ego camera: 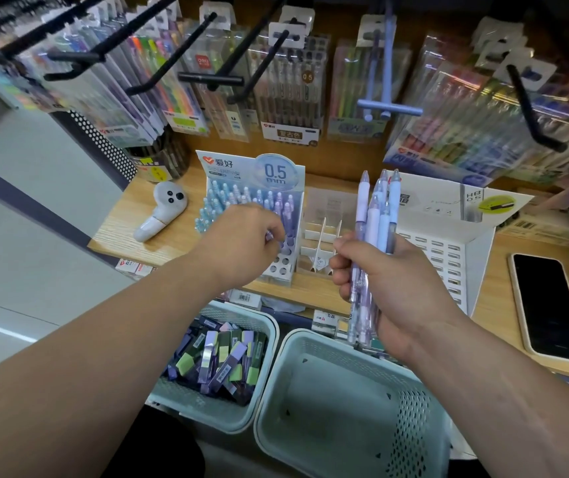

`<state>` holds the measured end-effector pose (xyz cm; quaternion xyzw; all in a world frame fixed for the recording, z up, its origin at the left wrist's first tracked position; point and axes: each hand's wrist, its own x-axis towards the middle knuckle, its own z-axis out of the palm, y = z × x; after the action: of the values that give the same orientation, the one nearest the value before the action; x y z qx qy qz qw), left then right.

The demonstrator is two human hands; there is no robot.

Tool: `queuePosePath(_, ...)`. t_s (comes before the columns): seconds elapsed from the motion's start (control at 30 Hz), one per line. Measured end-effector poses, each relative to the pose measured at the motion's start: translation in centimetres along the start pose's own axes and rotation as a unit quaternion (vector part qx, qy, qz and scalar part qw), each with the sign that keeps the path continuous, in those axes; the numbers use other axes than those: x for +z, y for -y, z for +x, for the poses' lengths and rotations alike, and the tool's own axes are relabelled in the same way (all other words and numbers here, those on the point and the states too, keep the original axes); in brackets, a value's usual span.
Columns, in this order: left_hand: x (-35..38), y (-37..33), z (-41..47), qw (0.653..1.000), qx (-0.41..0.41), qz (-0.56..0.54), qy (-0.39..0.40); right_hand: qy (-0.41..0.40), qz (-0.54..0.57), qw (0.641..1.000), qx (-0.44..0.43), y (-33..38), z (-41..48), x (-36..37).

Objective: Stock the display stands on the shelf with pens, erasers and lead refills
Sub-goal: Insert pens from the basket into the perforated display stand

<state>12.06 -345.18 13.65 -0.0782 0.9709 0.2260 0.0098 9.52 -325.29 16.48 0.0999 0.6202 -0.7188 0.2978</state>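
Stocking pens: left hand [241, 238] pinches a pen [269, 235] over the stand [252, 167], right hand [393, 284] clasps spare pens [374, 215]; next, likely aim for an empty hole [285, 262].

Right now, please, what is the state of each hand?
Left hand: closed, fingers pinching what seems to be a purple pen over the pen stand.
Right hand: closed, gripping a bundle of pens.
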Motion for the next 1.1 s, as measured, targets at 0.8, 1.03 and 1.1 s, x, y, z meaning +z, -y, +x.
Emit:
queuePosePath(0.8, -0.6, -4.2, -2.2, 0.803, -0.196, -0.563, -0.016, 0.114, -0.052, 0.992, 0.008, -0.4, -0.6, 1.5)
queuePosePath(1.03, -1.7, -3.0, -3.2, 0.758, -0.200, -0.620, -0.021, 0.068, -0.009, 0.998, 0.007, -0.5, -0.4, 2.7)
queuePosePath(1.1, -1.3, -3.0, -3.9, 0.782, -0.191, -0.593, 0.015, 0.060, -0.015, 0.998, -0.009, -0.5, -0.4, 3.1)
